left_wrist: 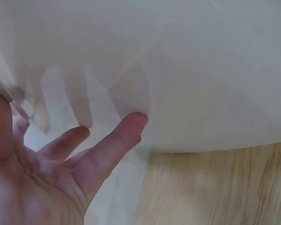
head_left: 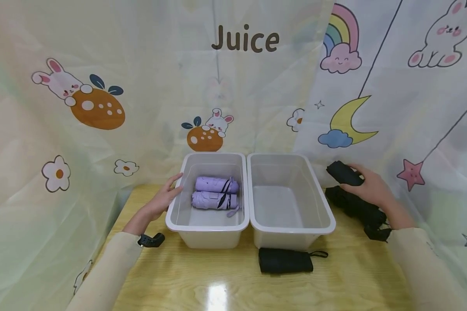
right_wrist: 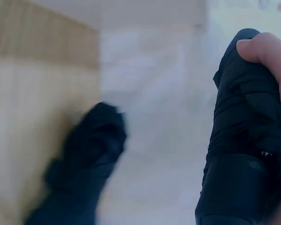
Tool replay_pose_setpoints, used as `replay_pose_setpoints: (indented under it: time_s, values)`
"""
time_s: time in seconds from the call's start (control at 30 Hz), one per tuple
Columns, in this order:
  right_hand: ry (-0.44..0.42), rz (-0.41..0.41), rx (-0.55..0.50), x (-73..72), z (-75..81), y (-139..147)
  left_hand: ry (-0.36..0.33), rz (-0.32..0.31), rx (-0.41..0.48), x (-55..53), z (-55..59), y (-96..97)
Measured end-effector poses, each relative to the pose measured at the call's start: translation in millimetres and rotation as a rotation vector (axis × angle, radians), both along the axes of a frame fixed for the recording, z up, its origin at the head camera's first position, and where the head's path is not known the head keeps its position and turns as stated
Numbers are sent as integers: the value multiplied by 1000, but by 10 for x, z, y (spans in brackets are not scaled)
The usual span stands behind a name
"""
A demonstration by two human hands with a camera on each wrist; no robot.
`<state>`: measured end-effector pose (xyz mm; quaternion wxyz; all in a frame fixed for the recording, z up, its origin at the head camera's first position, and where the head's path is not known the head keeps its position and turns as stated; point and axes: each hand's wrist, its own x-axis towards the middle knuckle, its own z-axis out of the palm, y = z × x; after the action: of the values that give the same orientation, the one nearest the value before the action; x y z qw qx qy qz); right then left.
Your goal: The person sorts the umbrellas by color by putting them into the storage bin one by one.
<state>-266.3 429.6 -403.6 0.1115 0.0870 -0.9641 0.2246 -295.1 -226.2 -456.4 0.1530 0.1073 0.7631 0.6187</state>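
Observation:
My right hand [head_left: 371,186] grips a folded black umbrella [head_left: 344,173], raised just off the right side of the right bin; in the right wrist view the thumb lies along its dark fabric [right_wrist: 246,108]. Beneath that hand a second black umbrella [head_left: 352,203] lies on the table, its near end partly behind the wrist. My left hand [head_left: 164,198] rests with spread fingers against the outer left side of the left bin [head_left: 212,229]. Two folded purple umbrellas, one farther back [head_left: 214,184] and one nearer [head_left: 212,200], lie side by side inside that bin.
The right bin [head_left: 292,230] stands beside the left one, with nothing seen inside. In front of it lies a black umbrella in its sleeve [head_left: 284,261] with a wrist loop. A printed curtain [head_left: 155,108] encloses the wooden table [head_left: 179,276] at the back and sides.

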Motion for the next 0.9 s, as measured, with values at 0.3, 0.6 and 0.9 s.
replay_pose_setpoints:
  time_s: [0.3, 0.6, 0.9]
  values:
    - [-35, 184, 13, -189, 641, -476, -23, -6, 39, 69, 79, 60]
    - [-106, 325, -53, -495, 802, -1116, 22, 15, 39, 52, -1, 40]
    - [-136, 407, -83, -779, 530, -1435, 39, 12, 67, 28, -44, 20]
